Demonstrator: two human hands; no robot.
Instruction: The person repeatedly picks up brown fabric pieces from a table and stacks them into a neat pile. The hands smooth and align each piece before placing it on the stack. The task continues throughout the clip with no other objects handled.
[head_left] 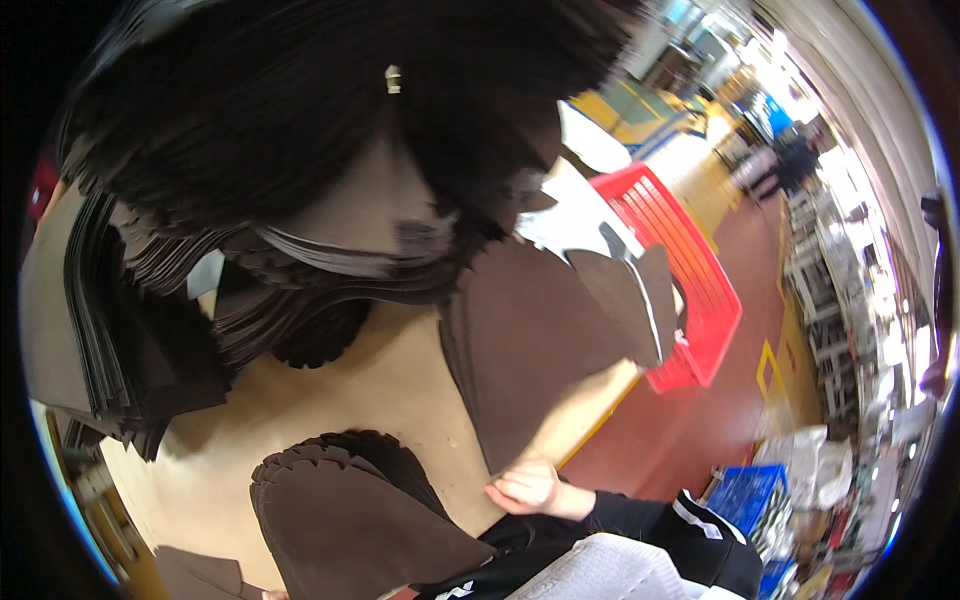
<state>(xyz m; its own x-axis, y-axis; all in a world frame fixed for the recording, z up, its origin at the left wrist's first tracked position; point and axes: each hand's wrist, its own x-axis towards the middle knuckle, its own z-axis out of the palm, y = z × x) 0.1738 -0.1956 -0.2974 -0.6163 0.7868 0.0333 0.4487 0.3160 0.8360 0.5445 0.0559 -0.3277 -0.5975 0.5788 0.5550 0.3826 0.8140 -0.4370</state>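
**Crates and brown panels at a worktable**

Red crate (705, 290) beside the table (400, 385); blue crate (738, 490) near pale bags (815, 465); contents indistinct. Right hand (527, 487): fingers curled at the tip of fanned brown panels (530, 345) lying on the table; grip uncertain. Left hand (275, 595): mostly out of frame, state indeterminable.

Place: looking like a factory workshop.
Desk (400, 390): carrying thick stacks of many flat, similarly shaped brown pieces (530, 330).
Floor (660, 440): stretching red alongside the desk, with yellow markings (763, 365) showing on it.
Red crate (700, 285): sitting beside the desk.
Blue crate (745, 490): sitting at the lower right.
Person (790, 165): appearing far off.
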